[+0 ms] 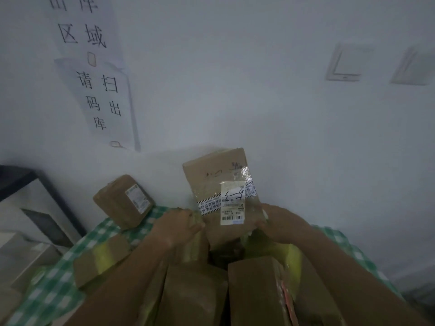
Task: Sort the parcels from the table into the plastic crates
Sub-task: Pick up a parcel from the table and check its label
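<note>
A flat cardboard parcel [217, 182] with a white label and striped tape stands tilted up above the pile. My right hand [275, 222] grips its lower right corner. My left hand [179, 225] rests on a taped parcel [196, 245] just left of it, thumb toward the held parcel's lower left edge. Several brown parcels lie heaped on the green-checked table [58, 290]: one at the back left [123, 201], one with yellow tape [101, 257], a large one [256, 292] near me. No plastic crate is in sight.
A white wall with printed paper signs [103, 100] stands right behind the table. Two light switches [343, 63] sit on the wall at the upper right. A dark-framed shelf or cabinet [35, 208] stands left of the table.
</note>
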